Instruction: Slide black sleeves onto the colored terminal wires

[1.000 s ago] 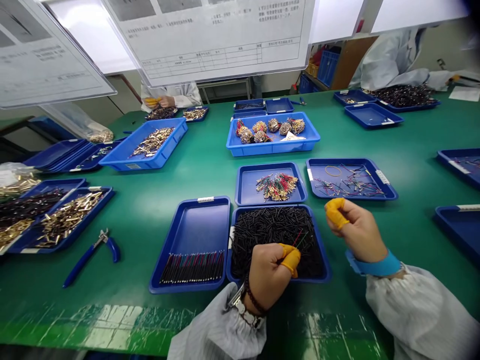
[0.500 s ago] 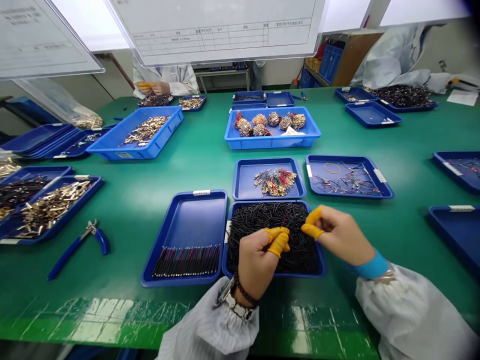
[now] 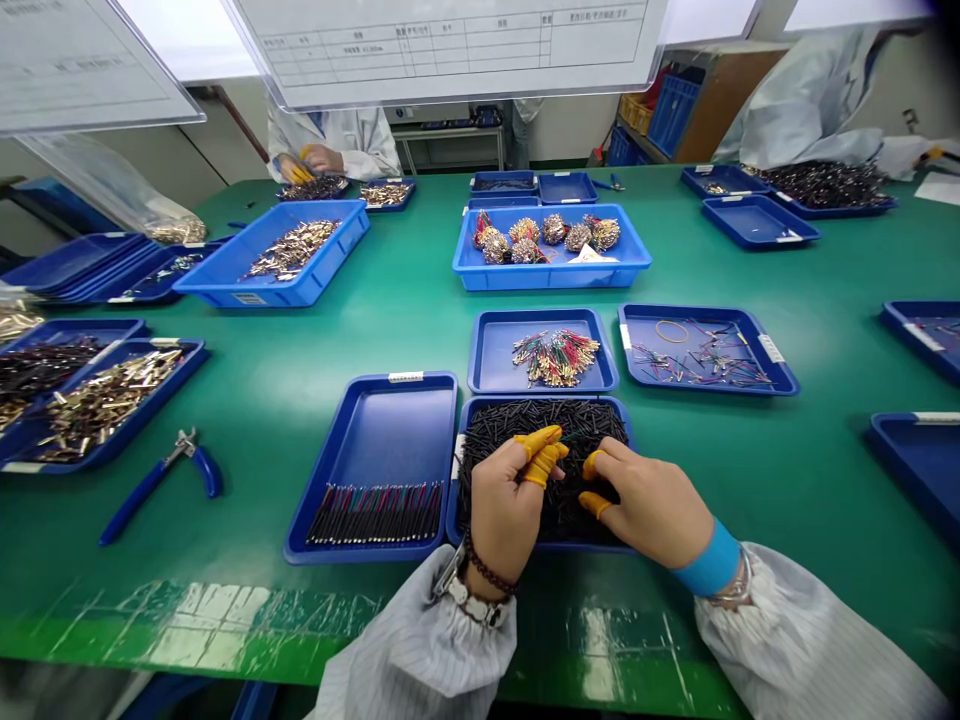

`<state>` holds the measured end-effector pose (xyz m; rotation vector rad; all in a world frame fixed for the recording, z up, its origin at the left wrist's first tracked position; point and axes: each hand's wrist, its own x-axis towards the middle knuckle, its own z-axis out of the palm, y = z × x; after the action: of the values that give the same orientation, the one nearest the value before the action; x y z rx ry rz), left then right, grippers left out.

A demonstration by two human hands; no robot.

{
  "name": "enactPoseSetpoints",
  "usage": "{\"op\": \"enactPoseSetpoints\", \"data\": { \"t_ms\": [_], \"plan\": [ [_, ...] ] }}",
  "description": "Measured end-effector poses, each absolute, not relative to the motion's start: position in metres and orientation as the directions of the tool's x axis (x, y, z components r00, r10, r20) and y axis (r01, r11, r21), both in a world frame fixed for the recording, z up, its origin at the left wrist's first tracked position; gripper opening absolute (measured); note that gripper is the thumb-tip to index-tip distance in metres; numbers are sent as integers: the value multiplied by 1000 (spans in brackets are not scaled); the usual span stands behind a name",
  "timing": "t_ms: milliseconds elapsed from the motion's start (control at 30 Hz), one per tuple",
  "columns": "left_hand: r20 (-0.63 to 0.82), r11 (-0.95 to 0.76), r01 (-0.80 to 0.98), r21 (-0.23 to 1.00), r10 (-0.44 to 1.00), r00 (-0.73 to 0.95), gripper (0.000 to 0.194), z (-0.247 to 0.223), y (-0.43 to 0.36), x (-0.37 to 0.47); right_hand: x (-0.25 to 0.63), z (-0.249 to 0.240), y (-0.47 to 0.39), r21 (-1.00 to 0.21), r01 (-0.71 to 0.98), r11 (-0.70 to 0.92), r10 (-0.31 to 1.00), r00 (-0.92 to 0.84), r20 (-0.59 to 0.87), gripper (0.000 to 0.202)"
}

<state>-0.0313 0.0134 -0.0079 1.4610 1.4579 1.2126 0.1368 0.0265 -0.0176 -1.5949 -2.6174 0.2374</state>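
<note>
My left hand [image 3: 514,500], with yellow finger covers, pinches a thin wire above the tray of black tubes [image 3: 495,420]. A dark green stretch of the wire [image 3: 574,436] shows beside its fingertips. Over the right part of that tray is my right hand [image 3: 649,500], thumb and forefinger apart, nothing visible between them. Left of it, a blue tray [image 3: 394,420] holds a row of black-sleeved wires [image 3: 375,515]. Behind the tubes, another tray [image 3: 491,350] holds a fanned bundle of coloured wires with gold ends [image 3: 556,358].
Blue-handled cutters [image 3: 169,475] lie at left, near trays of gold parts [image 3: 112,400]. A tray of loose wires [image 3: 705,350] is at back right, and a bin of wire bundles [image 3: 551,275] stands farther back. A co-worker's hands [image 3: 311,165] are across the table.
My right hand has moved left and down over the black tubes, and its thumb and forefinger have spread apart. My left hand has shifted slightly left and up.
</note>
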Motion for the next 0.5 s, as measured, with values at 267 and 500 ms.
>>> {"op": "enactPoseSetpoints", "data": {
  "t_ms": [267,500],
  "plan": [
    [104,-79,394,916,994,-43,28,-7,13,-30,131,-16,23,-134,858,496,864,-503,-22,5],
    [104,-76,450,890,994,-39,23,-7,13,-29,130,-13,24,-174,839,515,855,-517,41,1]
  ]
}}
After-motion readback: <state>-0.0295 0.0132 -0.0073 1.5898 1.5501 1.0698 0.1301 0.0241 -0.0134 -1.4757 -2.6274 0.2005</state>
